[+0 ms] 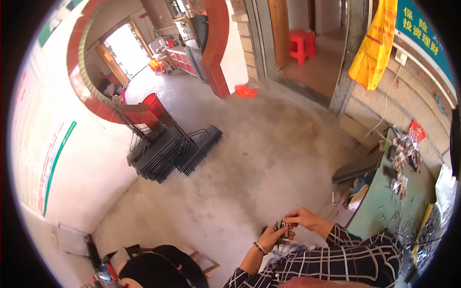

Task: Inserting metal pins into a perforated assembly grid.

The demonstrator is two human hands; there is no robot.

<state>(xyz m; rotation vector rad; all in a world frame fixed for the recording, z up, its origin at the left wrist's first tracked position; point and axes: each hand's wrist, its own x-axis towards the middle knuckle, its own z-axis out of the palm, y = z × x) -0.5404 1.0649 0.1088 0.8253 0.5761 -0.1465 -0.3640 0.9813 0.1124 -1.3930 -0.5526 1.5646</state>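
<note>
In front of my lap, my left hand (272,237), with a bracelet at its wrist, is closed round a small bundle of thin dark and metallic pieces (282,227). Their exact kind is too small to tell. From the right, my right hand (306,218) reaches to the top of this bundle. Its thumb and fingers are pinched together there, and whatever lies between them is hidden. Checked dark sleeves (343,234) cover my forearms.
A green table (384,204) with small dark pieces and crumpled gloves (401,158) stands at my right. Another person's dark head (163,266) is at lower left. Black metal racks (165,151) stack beside the arched opening. Red stools (301,45) stand beyond the doorway.
</note>
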